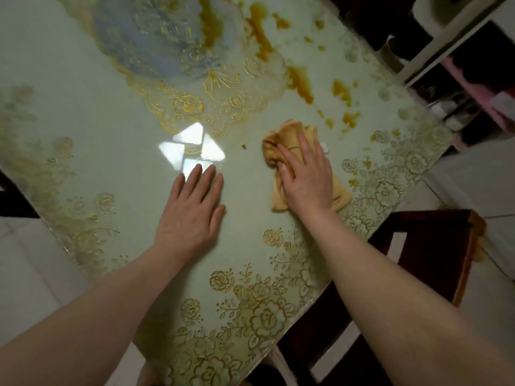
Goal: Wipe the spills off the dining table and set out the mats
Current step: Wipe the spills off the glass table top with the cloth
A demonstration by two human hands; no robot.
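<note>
The right hand (306, 179) presses a crumpled tan cloth (289, 133) onto the bench (83, 107), its grip wide, near the brown spills (299, 82) (several patches, toward the far edge). The left hand (192, 210) rests flat alongside, fingers straight, grip wide too.

**A:** The right hand (305, 179) is covering the middle of the cloth (288, 132), hiding whatever is lying under the palm.

**B:** And a white scrap (324, 148) is peeking out just beside the little finger, too small to identify.

**A:** Farther out from the grip, the spills (299, 80) are running off the top edge.

**B:** Right of the grip, the shelves (459, 79) are blurring into darkness.
</note>
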